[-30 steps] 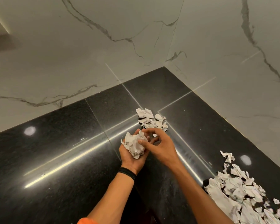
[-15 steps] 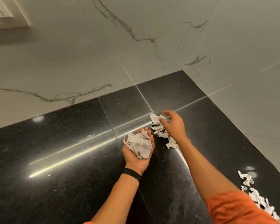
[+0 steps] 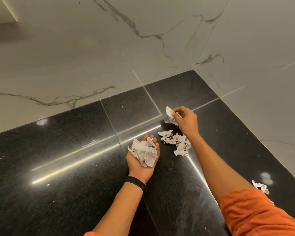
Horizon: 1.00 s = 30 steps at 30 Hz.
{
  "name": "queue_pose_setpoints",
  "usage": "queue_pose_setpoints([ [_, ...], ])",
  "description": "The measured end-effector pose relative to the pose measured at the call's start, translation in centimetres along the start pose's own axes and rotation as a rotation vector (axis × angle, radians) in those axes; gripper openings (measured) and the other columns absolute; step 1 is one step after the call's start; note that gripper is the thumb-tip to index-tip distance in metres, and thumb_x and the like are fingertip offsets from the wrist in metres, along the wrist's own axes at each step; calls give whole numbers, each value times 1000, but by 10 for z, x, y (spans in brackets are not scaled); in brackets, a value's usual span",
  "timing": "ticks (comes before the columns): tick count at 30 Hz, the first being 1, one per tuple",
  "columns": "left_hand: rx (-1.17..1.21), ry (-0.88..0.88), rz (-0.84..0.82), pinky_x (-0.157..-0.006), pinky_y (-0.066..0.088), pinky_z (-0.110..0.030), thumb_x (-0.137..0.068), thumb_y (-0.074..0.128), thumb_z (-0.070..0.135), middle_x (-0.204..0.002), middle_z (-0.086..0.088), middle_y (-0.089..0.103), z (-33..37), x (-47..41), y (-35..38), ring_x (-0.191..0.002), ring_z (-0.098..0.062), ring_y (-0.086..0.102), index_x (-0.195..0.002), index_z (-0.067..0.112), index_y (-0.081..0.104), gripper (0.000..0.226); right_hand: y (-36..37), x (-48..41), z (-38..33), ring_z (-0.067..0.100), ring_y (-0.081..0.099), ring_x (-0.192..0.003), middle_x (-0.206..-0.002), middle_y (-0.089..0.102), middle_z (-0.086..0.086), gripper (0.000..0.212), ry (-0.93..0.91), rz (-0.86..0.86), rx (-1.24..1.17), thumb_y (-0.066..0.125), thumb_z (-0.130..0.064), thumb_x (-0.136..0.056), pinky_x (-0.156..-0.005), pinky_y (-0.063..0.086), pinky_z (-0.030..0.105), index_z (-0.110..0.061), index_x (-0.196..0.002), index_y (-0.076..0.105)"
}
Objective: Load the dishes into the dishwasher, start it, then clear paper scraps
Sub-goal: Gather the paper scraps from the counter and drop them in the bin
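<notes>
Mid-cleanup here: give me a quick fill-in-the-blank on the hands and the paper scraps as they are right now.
1. The left hand lies palm ____, carrying a wad of scraps.
2. The right hand pinches one scrap beyond the loose pile on the ____ counter.
3. The wristband sits on the ____ wrist.
Missing words: up; black; left.

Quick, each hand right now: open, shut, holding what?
Left hand: open palm up, carrying crumpled paper scraps.
Right hand: pinching one paper scrap.

crumpled paper wad (image 3: 146, 153) on left hand (image 3: 140, 166), loose scraps (image 3: 175, 142) on counter (image 3: 75, 150), pinched scrap (image 3: 169, 111) in right hand (image 3: 187, 121)
</notes>
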State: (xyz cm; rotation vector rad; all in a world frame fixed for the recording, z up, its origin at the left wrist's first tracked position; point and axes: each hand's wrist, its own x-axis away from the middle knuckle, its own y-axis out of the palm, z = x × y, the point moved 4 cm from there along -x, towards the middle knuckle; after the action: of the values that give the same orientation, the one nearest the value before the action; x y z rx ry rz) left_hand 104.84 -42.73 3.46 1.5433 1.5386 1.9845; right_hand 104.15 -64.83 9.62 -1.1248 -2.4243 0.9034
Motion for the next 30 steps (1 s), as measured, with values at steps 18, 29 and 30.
queue_pose_setpoints([
  [18,-242,-23,-127,-95,55,-43,-97,41,38,-118,-22,68,-48,37,16,-105,-34,67,-127,2,64,52,-8,185,-33,15,71,-105,-108,77,-5,33,79,109,-595,57,3,-94,-96,58,45,-20,-106,78],
  [29,-308,-133,-151,-79,63,-38,-101,40,34,-102,-18,72,-76,71,-1,-90,-30,72,-104,5,67,39,-9,251,-25,17,72,-107,-109,78,0,32,323,363,-914,50,2,-100,-88,59,29,-12,-107,77],
  [30,-314,-138,-140,-76,63,-37,-103,38,34,-101,-18,73,-78,75,-4,-88,-29,73,-100,6,69,42,-9,258,-24,19,72,-107,-109,77,1,31,334,374,-942,49,2,-101,-89,59,30,-11,-109,77],
])
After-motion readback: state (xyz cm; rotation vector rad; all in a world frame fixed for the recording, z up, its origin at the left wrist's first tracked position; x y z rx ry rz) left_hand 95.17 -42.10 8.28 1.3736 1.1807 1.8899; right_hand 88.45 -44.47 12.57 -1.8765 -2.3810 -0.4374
